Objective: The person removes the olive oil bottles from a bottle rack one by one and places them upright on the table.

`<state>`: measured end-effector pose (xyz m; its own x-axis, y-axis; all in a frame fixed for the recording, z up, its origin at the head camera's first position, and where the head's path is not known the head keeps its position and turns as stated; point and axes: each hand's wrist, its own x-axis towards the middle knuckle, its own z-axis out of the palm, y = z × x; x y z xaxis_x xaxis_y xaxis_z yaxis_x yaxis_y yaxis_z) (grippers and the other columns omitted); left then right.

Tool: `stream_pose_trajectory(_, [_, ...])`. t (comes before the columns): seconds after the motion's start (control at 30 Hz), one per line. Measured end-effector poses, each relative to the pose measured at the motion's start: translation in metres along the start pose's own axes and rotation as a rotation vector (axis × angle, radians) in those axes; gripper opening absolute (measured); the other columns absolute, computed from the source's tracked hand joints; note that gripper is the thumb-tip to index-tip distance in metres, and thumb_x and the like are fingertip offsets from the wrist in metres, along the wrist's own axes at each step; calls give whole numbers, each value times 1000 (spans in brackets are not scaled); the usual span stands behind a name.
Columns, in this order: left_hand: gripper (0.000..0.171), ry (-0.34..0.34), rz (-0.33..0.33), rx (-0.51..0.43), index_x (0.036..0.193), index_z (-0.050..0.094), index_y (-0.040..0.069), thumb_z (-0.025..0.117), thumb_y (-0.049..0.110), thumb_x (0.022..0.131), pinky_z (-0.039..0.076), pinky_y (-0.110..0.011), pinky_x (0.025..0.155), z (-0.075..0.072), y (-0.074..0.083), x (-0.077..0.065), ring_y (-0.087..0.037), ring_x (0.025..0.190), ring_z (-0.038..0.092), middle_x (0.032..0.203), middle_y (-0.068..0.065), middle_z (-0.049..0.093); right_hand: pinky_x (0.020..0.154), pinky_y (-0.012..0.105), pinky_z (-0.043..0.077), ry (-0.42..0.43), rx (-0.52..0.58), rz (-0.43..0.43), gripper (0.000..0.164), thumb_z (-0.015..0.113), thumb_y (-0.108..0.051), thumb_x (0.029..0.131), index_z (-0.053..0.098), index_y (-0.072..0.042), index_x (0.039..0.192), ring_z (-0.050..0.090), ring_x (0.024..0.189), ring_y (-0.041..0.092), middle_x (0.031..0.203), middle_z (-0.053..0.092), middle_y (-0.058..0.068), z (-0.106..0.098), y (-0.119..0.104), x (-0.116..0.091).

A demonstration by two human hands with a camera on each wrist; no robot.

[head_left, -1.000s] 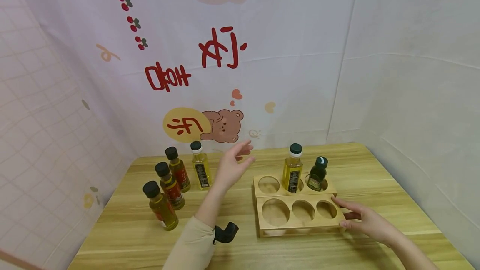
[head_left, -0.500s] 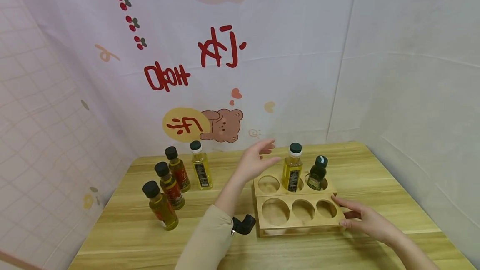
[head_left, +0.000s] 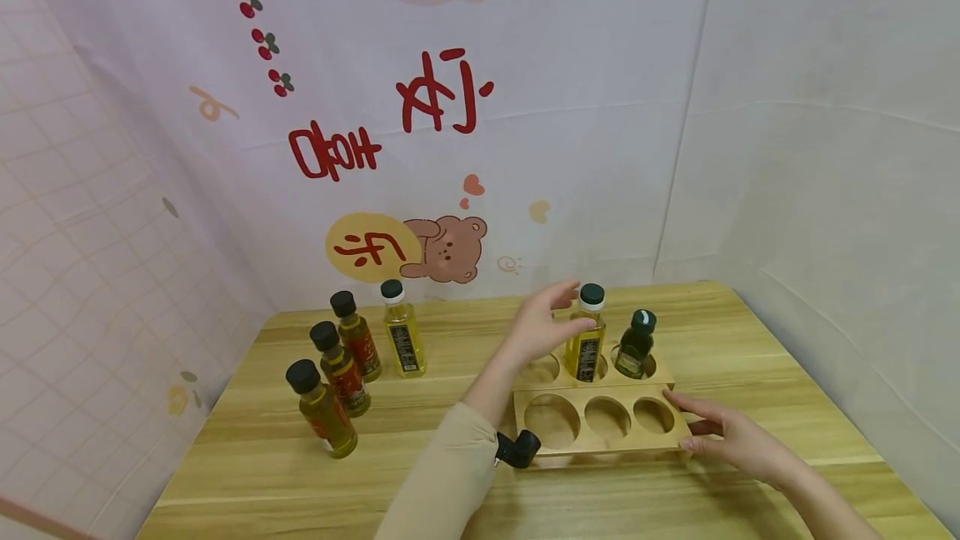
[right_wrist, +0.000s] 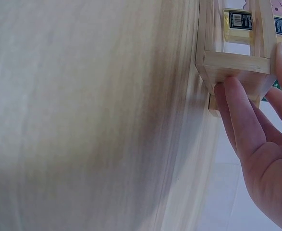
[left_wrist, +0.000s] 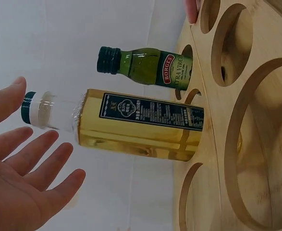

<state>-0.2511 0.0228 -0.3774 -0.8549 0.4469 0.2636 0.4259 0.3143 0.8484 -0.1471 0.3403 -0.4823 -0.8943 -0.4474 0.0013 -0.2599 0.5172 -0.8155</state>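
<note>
My left hand [head_left: 543,327] hovers with spread fingers around the upper part of a square bottle of yellow oil [left_wrist: 141,122]. In the left wrist view, the thumb and fingers lie on either side of its green-and-white cap, apparently without gripping it. That bottle stands in the middle back hole of a two-step wooden bottle rack [head_left: 622,442]. A small dark green olive oil bottle [head_left: 636,346] sits in the back right hole. At the rack's right end, my right hand [head_left: 731,436] holds the corner, thumb at the front and fingers along the end wall [right_wrist: 237,70].
Several bottles stand on the left of the wooden table [head_left: 247,482]: a red-labelled oil bottle [head_left: 322,415] with two more like it behind, and another square yellow oil bottle [head_left: 404,336]. A printed cloth [head_left: 585,148] hangs behind the table.
My left hand has moved right, from between the bottle groups to the square bottle in the rack. The right hand and the rack stay in place.
</note>
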Motion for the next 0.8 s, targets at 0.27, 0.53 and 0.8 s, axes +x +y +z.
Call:
stream_pose_trajectory(0.27, [67, 21, 0, 14, 148, 47, 13, 77, 25, 89, 47, -41, 102, 9, 4, 7, -20, 122, 57, 132, -5, 62, 81, 22, 52, -4, -4, -5, 68, 66, -18, 96, 34, 3, 151, 57, 108, 2, 147, 33, 37, -1, 0, 0])
stream_pose_trajectory(0.53, [59, 82, -5, -34, 143, 54, 16, 76, 18, 89, 51, -34, 95, 15, 4, 8, -17, 115, 61, 121, -2, 68, 80, 22, 52, -2, -3, -9, 67, 67, -17, 95, 34, 2, 151, 56, 108, 1, 147, 32, 37, -1, 0, 0])
stream_pose_trajectory(0.8, [47, 171, -34, -65, 135, 64, 21, 76, 17, 90, 53, -27, 84, 20, 3, 10, -14, 107, 64, 115, 1, 70, 80, 22, 52, -2, 0, -28, 67, 67, -17, 95, 34, 4, 151, 57, 107, 0, 147, 32, 39, 0, 1, 0])
